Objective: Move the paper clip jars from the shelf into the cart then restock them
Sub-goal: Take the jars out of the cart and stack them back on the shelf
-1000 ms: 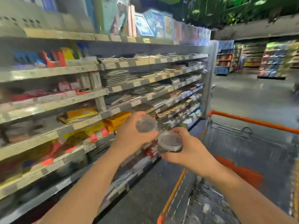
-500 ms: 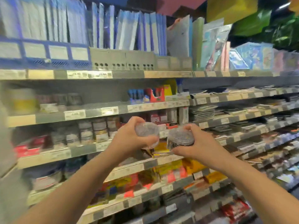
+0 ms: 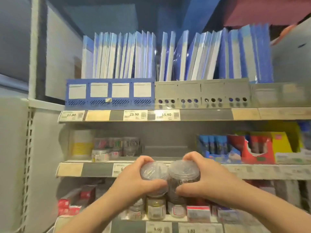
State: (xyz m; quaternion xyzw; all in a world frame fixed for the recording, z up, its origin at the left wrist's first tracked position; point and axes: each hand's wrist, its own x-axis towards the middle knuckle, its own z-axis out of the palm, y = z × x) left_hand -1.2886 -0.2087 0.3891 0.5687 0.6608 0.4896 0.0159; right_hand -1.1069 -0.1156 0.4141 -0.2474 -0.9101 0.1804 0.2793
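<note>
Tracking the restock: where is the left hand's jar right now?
Head view, lower centre: the left hand grips the jar in front of the middle shelf edge, close beside the second jar in the right hand.

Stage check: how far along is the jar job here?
Done: some shelf jars stand at the left of the middle shelf; the cart is out of view. In hand: the left hand grips the left jar, the right hand the right jar, side by side before that shelf's edge. Left: probably setting both into the bare gap behind them.
</note>
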